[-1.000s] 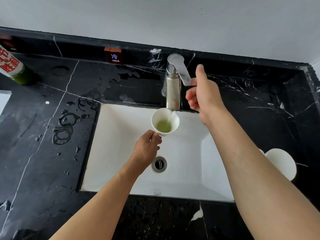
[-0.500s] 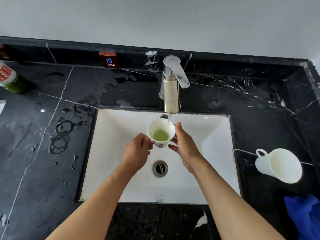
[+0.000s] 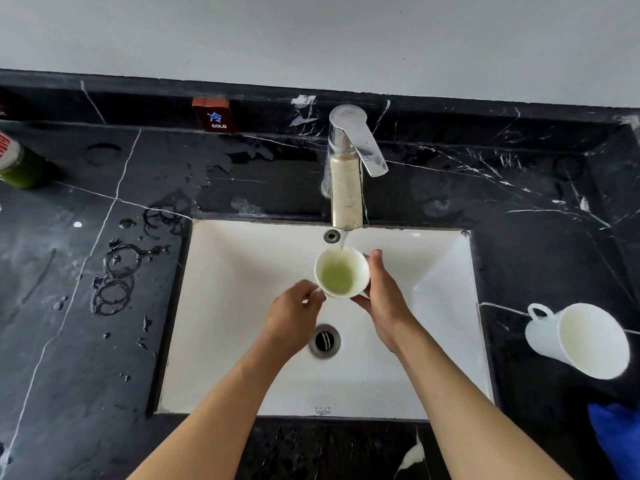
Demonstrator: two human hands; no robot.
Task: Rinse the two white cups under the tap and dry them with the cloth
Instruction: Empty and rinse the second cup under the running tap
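A white cup [image 3: 341,273] with green liquid inside sits under the chrome tap [image 3: 346,168], and a thin stream of water falls into it. My left hand [image 3: 296,318] pinches the cup's handle on its left side. My right hand [image 3: 384,299] cups the right wall of the cup, fingers extended along it. A second white cup [image 3: 581,339] lies tilted on its side on the black counter at the right. A blue cloth [image 3: 620,438] shows at the lower right edge.
The white sink basin [image 3: 235,341] has a drain [image 3: 324,341] just below my hands. The black marble counter [image 3: 86,341] at the left is wet with ring marks. A green bottle [image 3: 17,164] stands at far left; a COLD label [image 3: 214,116] is on the backsplash.
My right hand came down from the tap lever to the cup's right side and now holds against it. The cup stays under the running water.
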